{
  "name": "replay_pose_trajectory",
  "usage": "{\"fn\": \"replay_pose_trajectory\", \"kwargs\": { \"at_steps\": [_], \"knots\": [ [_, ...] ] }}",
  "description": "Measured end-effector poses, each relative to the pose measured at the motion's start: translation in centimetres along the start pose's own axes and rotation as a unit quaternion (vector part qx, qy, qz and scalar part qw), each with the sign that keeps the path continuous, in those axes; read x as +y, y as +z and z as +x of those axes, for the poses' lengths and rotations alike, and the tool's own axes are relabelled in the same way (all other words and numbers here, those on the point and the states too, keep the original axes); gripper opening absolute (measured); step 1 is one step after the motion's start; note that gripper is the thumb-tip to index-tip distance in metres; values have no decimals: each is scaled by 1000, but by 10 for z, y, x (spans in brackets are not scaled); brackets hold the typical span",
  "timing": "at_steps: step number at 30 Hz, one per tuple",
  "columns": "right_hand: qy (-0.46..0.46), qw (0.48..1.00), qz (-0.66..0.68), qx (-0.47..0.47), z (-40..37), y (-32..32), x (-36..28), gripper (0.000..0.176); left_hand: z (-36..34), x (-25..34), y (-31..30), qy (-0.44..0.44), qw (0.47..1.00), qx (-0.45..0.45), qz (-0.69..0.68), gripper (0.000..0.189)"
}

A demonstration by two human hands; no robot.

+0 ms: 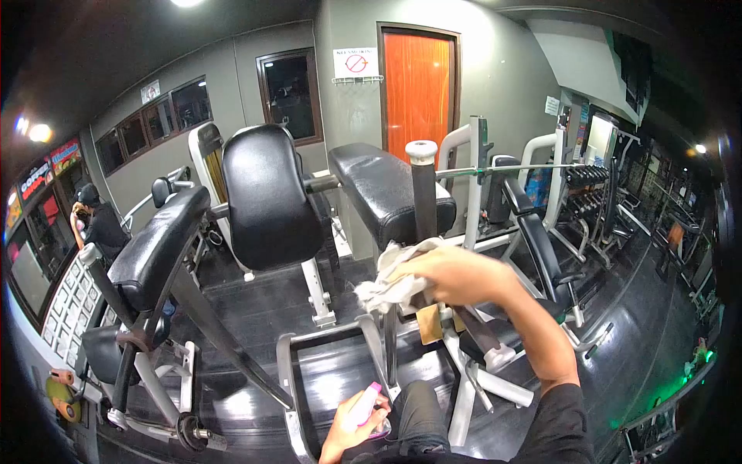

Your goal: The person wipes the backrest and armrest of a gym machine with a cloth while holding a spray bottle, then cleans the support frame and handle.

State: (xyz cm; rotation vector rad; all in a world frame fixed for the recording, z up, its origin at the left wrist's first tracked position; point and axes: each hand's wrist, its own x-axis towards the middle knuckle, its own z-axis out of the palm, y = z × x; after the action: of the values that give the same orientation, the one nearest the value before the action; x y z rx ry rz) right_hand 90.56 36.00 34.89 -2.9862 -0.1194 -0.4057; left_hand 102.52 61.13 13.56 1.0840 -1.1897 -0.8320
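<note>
Lower part of upright post (423,201) hidden behind cloth (386,278) and right hand (456,274); below the post, left hand (344,433) covers base of blurred pink bottle (365,404)

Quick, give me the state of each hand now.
Left hand: closed around a pink spray bottle.
Right hand: closed on a white cloth, pressed against the machine's black post.

Right arm reaches forward, elbow half bent, forearm bare below a dark sleeve. Right hand (456,274) palm down, fingers curled in a grip. Left hand (346,431) low, close to the body, fingers clenched.
</note>
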Motion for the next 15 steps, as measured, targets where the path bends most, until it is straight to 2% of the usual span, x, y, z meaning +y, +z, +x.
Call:
{"fn": "replay_pose_trajectory", "kwargs": {
  "at_steps": [1, 3, 5, 6, 8, 10, 11, 13, 15],
  "knots": [
    [0, 1000, 29, 8, -4, -14, -2, 49, -2, 2, -2, -3, 1000, 0, 0, 13],
    [193, 973, 130, -6, -16, -45, -22, 46, -4, 5, -8, 3, 1000, -12, -7, 14],
    [253, 958, 101, 85, -40, -53, -17, 42, -7, 3, -13, 15, 1000, -10, 14, 14],
    [318, 940, -4, 127, -55, -45, 5, 37, -7, 2, -15, 8, 1000, -4, 2, 14],
    [302, 909, 34, 286, -69, -41, 8, 33, -5, 2, -17, 16, 1000, -1, 9, 15],
    [257, 842, 60, 471, -68, -23, 16, 31, -3, -1, -19, 12, 1000, -3, 3, 15],
    [230, 808, 95, 534, -63, -12, 23, 34, -3, -2, -18, 1, 1000, -2, -3, 14],
    [228, 875, 15, 426, -63, 27, 54, 37, -2, 1, -17, -4, 1000, -12, -10, 14],
    [206, 894, 66, 393, -44, 58, 41, 41, 0, 4, -18, -6, 1000, -27, -14, 14]
  ]
}}
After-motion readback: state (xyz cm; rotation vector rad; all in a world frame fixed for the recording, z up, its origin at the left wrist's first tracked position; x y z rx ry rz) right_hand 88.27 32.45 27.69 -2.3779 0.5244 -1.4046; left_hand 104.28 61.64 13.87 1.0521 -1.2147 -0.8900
